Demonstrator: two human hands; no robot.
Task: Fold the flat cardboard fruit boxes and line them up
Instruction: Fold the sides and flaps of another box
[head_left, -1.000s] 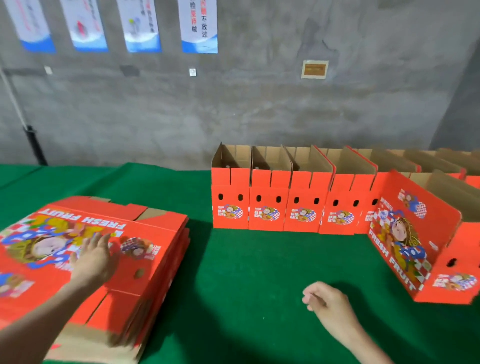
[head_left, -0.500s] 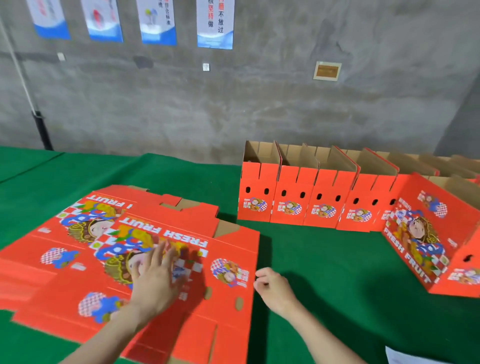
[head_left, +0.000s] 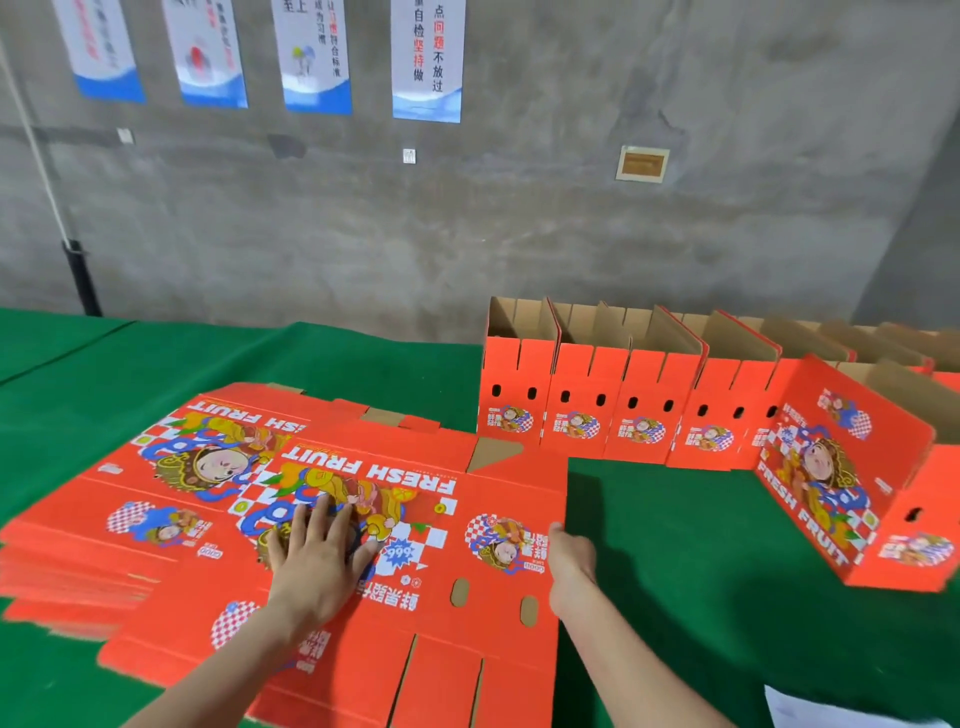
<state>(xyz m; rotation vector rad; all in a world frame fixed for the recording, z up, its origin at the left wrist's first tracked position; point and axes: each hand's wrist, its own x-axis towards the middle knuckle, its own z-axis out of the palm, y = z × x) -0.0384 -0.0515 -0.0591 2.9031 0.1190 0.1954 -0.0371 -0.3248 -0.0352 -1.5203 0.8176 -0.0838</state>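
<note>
A flat box (head_left: 447, 571) of glossy red printed cardboard is pressed onto the stack (head_left: 67, 566) by the left hand (head_left: 317, 566), fingers spread wide. Its straight right edge is pinched by the right hand (head_left: 569, 564). Folded boxes (head_left: 587, 410), brown inside, are lined up on the green cloth (head_left: 675, 545).

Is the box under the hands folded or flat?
Flat. The box lies spread out, flaps unfolded, the left hand pressing on it.
</note>
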